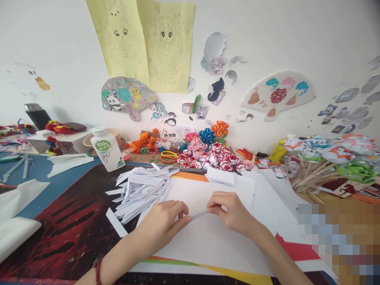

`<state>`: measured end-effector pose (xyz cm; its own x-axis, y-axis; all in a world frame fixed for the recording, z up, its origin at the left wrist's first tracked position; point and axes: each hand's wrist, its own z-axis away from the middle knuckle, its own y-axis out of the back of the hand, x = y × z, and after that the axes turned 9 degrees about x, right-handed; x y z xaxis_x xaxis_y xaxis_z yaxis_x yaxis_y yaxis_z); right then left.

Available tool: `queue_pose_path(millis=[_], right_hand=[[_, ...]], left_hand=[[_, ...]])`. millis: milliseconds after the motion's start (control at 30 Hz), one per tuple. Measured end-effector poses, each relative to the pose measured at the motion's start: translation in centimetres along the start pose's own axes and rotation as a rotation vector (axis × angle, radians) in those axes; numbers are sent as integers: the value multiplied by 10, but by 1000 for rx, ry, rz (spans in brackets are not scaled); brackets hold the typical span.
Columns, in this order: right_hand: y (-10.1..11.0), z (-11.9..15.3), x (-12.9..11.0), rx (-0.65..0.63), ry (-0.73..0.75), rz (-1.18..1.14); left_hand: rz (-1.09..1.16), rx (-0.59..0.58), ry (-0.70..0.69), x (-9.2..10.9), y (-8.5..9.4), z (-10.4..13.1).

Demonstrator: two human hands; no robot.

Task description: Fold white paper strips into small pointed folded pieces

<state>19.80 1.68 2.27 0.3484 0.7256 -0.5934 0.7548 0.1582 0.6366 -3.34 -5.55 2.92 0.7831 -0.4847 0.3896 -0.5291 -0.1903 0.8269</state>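
Two bare hands meet above white paper on a crowded table, a narrow paper strip (199,215) stretched between their fingertips; take that strip as the centre of a clock. The left hand (164,217), at 9 o'clock, holds one end by the thumb and curled fingers. The right hand (233,211), at 3 o'clock, pinches the other end. A dark red wristband (99,271) circles the left wrist at 8 o'clock.

A loose heap of white strips (142,186) lies at 10 o'clock; one single strip (116,221) rests apart at 9, on a black-and-red mat (74,221). Farther out at 10 stands a white bottle (107,149) with a green label. Between 12 and 1 sit clustered red-and-white flowers (219,158), with blue flowers (207,135) just behind. A folded white paper (221,177) lies at 1 o'clock, wrapped blooms on sticks (323,154) at 2, and red paper (297,249) near 4.

On the wall, two yellow sheets with pencil drawings (166,47) hang between 11 and 12, a panda-decorated fan shape (126,97) at 11, and a paler fan shape (279,95) with a red character at 1.
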Motion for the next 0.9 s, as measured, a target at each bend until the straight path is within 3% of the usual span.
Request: queue_pose_path(millis=[167, 333, 533, 633, 767, 833, 900], right_hand=[[0, -2, -5, -16, -7, -28], [-2, -1, -6, -59, -36, -61], [-6, 0, -5, -7, -48, -129], [-5, -2, 2, 79, -68, -56], [7, -6, 30, 313, -114, 216], [15, -6, 46, 378, -152, 377], [21, -5, 59, 401, -183, 456]], left_hand=[[-5, 3, -27, 1, -2, 2], [62, 42, 51, 1, 0, 1], [169, 53, 27, 2, 5, 2], [161, 129, 34, -2, 6, 2], [-47, 377, 96, -17, 16, 0], [-315, 489, 128, -28, 24, -2], [-602, 523, 164, -38, 32, -4]])
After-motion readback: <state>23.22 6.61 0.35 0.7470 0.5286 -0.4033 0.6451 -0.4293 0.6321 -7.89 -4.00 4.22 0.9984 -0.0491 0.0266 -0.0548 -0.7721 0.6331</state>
